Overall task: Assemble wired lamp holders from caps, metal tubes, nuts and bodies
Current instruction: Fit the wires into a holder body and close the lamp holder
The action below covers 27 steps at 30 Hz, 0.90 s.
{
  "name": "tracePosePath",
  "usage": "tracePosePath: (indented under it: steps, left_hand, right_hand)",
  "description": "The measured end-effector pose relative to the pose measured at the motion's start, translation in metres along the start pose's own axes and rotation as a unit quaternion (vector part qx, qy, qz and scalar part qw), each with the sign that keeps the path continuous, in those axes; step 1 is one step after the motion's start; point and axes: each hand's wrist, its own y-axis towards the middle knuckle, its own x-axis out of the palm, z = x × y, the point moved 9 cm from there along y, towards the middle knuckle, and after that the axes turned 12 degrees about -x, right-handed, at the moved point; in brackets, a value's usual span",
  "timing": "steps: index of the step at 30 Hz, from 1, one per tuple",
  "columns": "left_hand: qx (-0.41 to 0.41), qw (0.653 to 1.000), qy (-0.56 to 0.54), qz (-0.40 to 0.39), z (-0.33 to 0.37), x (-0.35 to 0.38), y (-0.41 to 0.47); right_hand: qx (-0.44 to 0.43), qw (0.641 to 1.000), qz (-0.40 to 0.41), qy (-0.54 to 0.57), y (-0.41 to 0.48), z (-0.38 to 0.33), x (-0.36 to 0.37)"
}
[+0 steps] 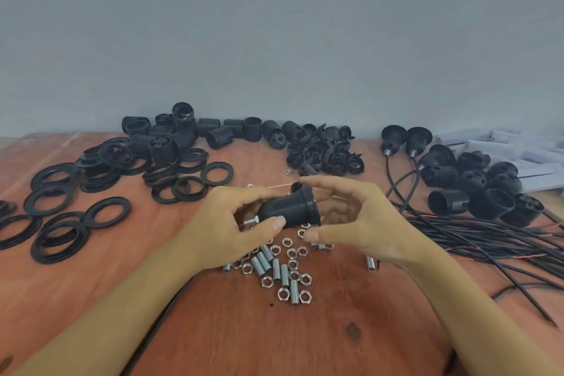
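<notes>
- Tabletop (213,330), left edge: loose black rings (61,223), flat, some overlapping.
- Far edge, left of centre: heap of threaded bodies (171,137), tipped every way.
- Centre, above the tabletop: your left hand (225,229) grasps a lamp holder cap (293,207), thumb and fingers curled round its narrow half. The cap lies tilted, wide rim toward the right.
- A metal tube (252,221) sticks out of the cap's narrow end, and a red wire shows at the tube's tip.
- Under your hands, toward the near edge: mixed nuts and tubes (280,265), loose.
- Far edge, centre: pile of small black inserts (323,149).
- Your right hand (360,223) is released, fingers loosely spread beside the cap's wide rim. Can't tell if they touch it.
- Right edge: black cables (473,238) fanned out, more caps (488,192) heaped behind them.
- Far right corner: white boxes (518,156), contents hidden.
</notes>
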Motion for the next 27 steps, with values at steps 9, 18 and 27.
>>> tracePosePath:
  steps: [9, 18, 27]
  left_hand:
    - [0.026, 0.999, -0.021, -0.032, 0.010, 0.000, -0.001]
    - [0.203, 0.966, 0.150, 0.063, 0.042, -0.001, -0.016]
    - [0.254, 0.945, 0.188, 0.087, 0.050, 0.001, -0.022]
  right_hand:
    - [-0.003, 0.998, 0.011, -0.065, -0.003, -0.006, -0.004]
    - [0.011, 0.980, 0.094, -0.177, -0.007, -0.006, -0.014]
    - [0.001, 0.969, 0.179, -0.174, -0.009, -0.015, -0.008]
